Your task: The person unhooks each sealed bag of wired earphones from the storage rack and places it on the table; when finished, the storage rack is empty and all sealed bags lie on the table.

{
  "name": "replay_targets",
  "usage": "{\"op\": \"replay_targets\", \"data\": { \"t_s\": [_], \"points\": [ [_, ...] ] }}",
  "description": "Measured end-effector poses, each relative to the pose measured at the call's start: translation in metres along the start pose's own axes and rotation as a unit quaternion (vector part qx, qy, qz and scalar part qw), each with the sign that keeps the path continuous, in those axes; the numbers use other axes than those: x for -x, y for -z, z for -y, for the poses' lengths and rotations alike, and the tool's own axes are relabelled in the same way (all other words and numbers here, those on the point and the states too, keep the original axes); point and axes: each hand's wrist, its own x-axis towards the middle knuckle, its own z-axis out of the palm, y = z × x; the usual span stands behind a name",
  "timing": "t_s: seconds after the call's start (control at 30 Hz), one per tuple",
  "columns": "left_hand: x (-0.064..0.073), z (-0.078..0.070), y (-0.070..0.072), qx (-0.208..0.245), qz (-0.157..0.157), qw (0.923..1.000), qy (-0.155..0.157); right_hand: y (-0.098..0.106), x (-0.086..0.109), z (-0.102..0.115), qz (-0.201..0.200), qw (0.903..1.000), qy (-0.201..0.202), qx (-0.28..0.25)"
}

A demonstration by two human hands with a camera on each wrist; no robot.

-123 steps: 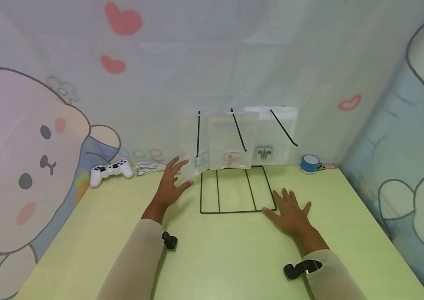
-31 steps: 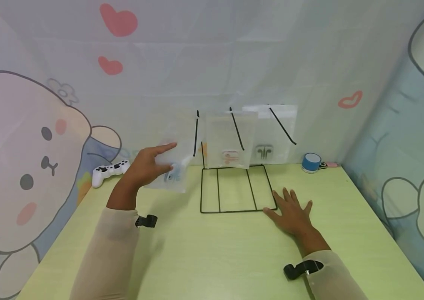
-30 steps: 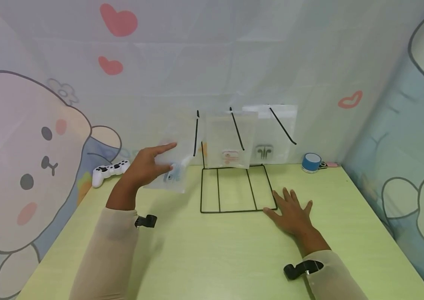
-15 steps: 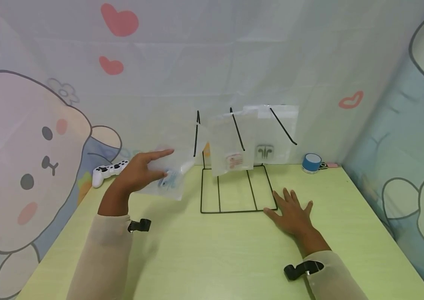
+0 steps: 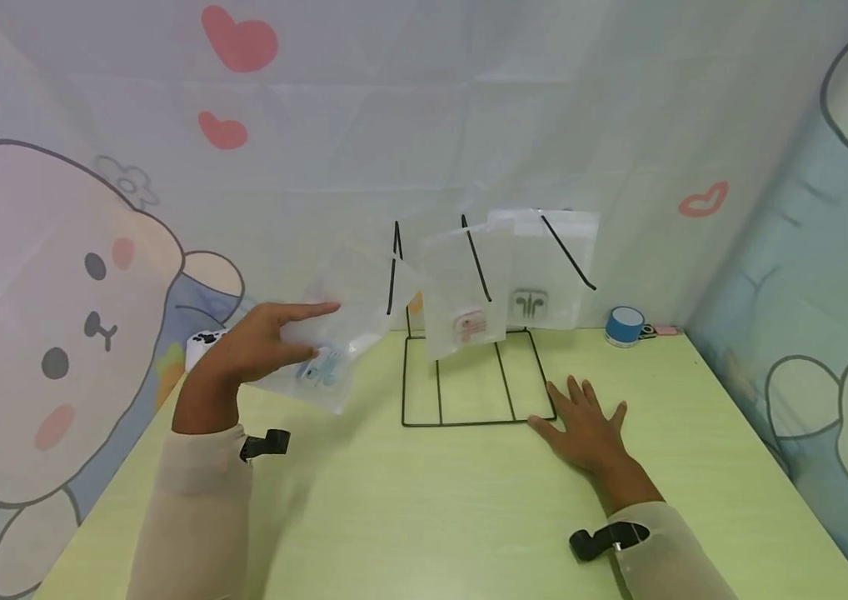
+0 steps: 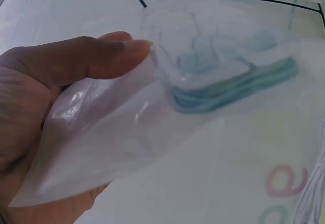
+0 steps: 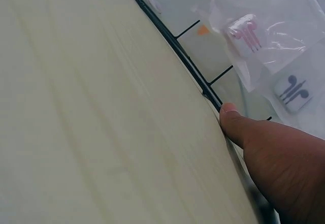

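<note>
My left hand pinches a clear plastic bag with a small case of blue earphones inside, above the table's left side. The bag's upper right part overlaps the left hook of a black wire display rack; whether it is still threaded there I cannot tell. In the left wrist view, my thumb presses on the plastic beside the blue cable. My right hand lies spread on the table, its thumb touching the rack's base wire.
A bag with pink earphones hangs on the middle hook, and one with dark earphones on the right. A white game controller is partly behind my left hand. Blue tape and scissors lie at the back right.
My left hand has taken hold of the left bag and pulled it left and toward me. The middle bag has tilted slightly. My right hand has stayed in place.
</note>
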Motion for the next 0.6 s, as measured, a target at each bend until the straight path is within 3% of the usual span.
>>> {"op": "replay_targets", "data": {
  "t_s": [0.2, 0.33, 0.6],
  "points": [
    [0.006, -0.017, 0.01, -0.051, 0.005, 0.9984, -0.023, 0.0, 0.0, 0.0, -0.002, 1.0, 0.001, -0.003],
    [0.008, -0.019, 0.011, -0.035, 0.014, 0.9992, -0.015, -0.001, -0.001, 0.0, -0.003, 1.0, 0.001, -0.003],
    [0.005, 0.018, -0.019, 0.018, -0.023, 0.9994, -0.019, -0.005, -0.002, -0.003, 0.0, 1.0, 0.0, -0.002]
  ]
}}
